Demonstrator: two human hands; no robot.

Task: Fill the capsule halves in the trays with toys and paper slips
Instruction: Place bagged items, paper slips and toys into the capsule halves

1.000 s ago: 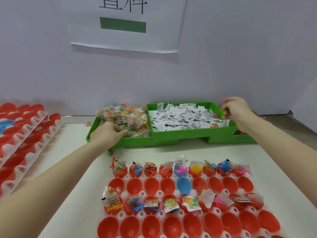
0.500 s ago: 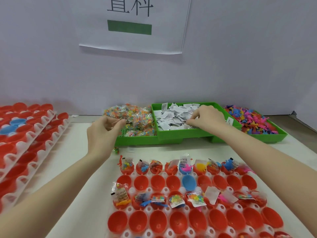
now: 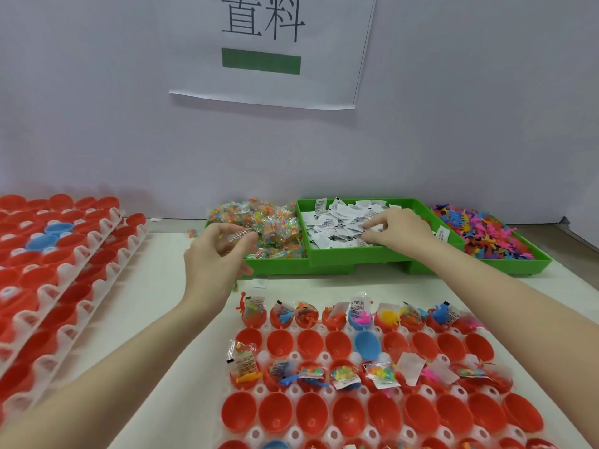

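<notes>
Your left hand (image 3: pixel 217 254) pinches a clear packet (image 3: pixel 240 235) above the table while your right hand (image 3: pixel 398 229) picks among paper slips (image 3: pixel 337 222) in the green bin (image 3: pixel 372 254); hurry, and several slips may lift together.

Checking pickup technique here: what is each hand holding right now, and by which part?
The left hand pinches a clear bead packet by its edge. The right hand reaches into the paper slips; whether its fingers hold one cannot be told.
</notes>
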